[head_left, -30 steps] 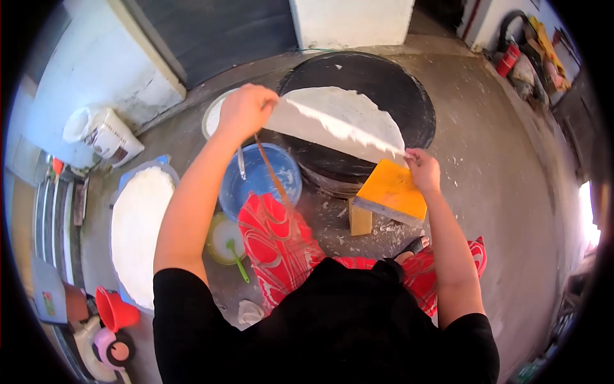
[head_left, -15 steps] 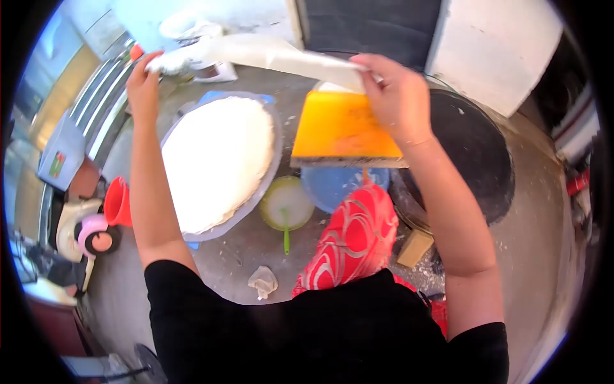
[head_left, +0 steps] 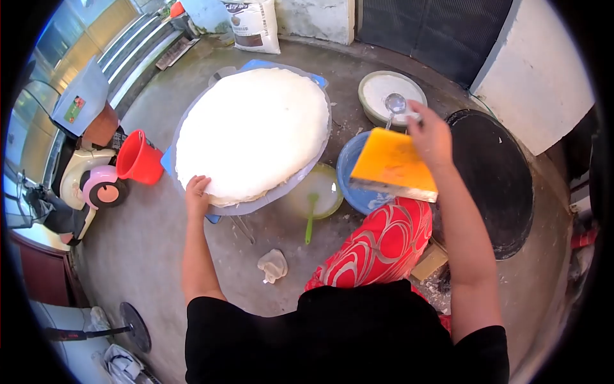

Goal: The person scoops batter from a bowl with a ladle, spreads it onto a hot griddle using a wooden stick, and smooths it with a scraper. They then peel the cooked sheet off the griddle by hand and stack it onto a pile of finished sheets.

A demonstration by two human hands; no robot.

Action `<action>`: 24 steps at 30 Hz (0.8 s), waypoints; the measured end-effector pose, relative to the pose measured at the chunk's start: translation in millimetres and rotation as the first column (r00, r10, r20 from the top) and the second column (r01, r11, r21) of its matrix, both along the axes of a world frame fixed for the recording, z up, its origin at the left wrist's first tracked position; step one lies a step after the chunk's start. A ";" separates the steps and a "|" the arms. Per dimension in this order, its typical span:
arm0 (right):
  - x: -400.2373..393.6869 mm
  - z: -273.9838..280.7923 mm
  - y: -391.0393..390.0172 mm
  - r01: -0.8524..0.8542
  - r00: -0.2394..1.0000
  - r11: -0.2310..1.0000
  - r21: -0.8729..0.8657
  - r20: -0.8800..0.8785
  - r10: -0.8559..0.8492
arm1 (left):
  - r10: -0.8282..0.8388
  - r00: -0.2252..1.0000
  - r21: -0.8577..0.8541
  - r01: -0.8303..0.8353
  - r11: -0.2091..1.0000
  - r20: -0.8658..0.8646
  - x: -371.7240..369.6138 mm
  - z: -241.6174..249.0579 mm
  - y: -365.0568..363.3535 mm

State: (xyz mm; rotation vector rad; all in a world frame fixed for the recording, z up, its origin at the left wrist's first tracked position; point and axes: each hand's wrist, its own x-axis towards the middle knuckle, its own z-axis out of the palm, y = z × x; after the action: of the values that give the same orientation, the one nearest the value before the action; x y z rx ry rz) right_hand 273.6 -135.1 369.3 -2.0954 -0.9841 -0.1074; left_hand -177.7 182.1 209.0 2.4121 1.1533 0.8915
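A wide, round pile of thin white sheets (head_left: 256,128) lies on a grey round board with blue showing beneath its edge. My left hand (head_left: 198,194) rests at the pile's near-left edge, its fingertips on the white surface. Over a pale bowl of white liquid (head_left: 368,96), a metal ladle (head_left: 395,103) is tilted close to my right hand (head_left: 432,136). The right fingers are closed around what looks like its handle, partly hidden. Below this hand is an orange board (head_left: 393,159) with a grimy edge, above a blue basin (head_left: 348,168).
To the right is a large black round pan (head_left: 492,185). A green-rimmed basin (head_left: 337,208) with a green spoon (head_left: 309,224) stands beside the pile. A red bucket (head_left: 137,158), a crumpled cloth (head_left: 274,265) and a printed sack (head_left: 256,25) are around on the floor.
The thin white sheet stretched between both hands is no longer held up. My left hand has come down to the pile's edge, my right hand to the ladle. The view has shifted.
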 end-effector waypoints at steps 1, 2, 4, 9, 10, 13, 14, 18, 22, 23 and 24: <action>15.4 -3.7 -11.9 0.036 0.999 0.999 0.025 0.037 -0.037 | 0.000 1.000 -0.008 0.000 1.000 0.002 -2.2 -5.7 2.8; 30.6 -7.5 -25.0 0.072 0.994 0.996 0.053 0.073 -0.075 | 0.034 0.999 0.044 -0.035 0.998 0.006 -3.4 -9.4 7.6; 52.8 -10.5 -52.7 0.140 0.989 0.988 0.070 0.041 -0.144 | 0.071 0.997 0.088 -0.071 0.994 0.010 -5.2 -11.7 14.5; 97.5 -35.5 -114.4 0.268 0.957 0.955 0.127 -0.149 -0.249 | 0.213 0.976 0.202 -0.200 0.959 -0.044 -10.8 5.3 22.9; 103.5 -43.4 -123.8 0.265 0.958 0.956 0.125 -0.151 -0.245 | 0.257 0.963 0.218 -0.234 0.947 -0.080 -13.6 5.0 24.6; 97.6 -51.5 -137.5 0.421 0.850 0.898 0.132 -0.404 -0.339 | 0.216 0.896 0.167 -0.162 0.973 -0.388 -12.9 19.8 13.2; 95.4 -55.1 -141.6 0.413 0.851 0.901 0.128 -0.405 -0.333 | 0.222 0.893 0.165 -0.169 0.972 -0.391 -12.2 18.4 11.7; 101.7 -68.5 -149.1 0.543 0.660 0.838 0.049 -0.642 -0.390 | 0.228 0.806 0.175 -0.157 0.972 -0.546 -10.0 25.7 4.1; 59.8 -25.3 -121.4 0.497 0.284 0.867 -0.023 -0.940 -0.188 | 0.296 0.813 0.408 -0.080 0.910 -0.502 26.5 35.7 -34.5; 60.1 -25.3 -117.0 0.370 0.234 0.929 0.027 -0.970 -0.065 | 0.147 0.915 0.348 -0.008 0.937 -0.375 40.0 35.5 -48.3; 59.4 -29.6 -109.6 0.355 0.233 0.934 0.024 -0.970 -0.063 | -0.009 0.974 0.300 0.078 0.951 -0.226 58.2 35.5 -65.8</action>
State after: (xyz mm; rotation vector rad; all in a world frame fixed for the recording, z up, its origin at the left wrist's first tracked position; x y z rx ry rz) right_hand 333.0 -244.7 339.7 -1.5342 0.1299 0.8361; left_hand -119.4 116.2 244.6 2.8406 1.0983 0.8582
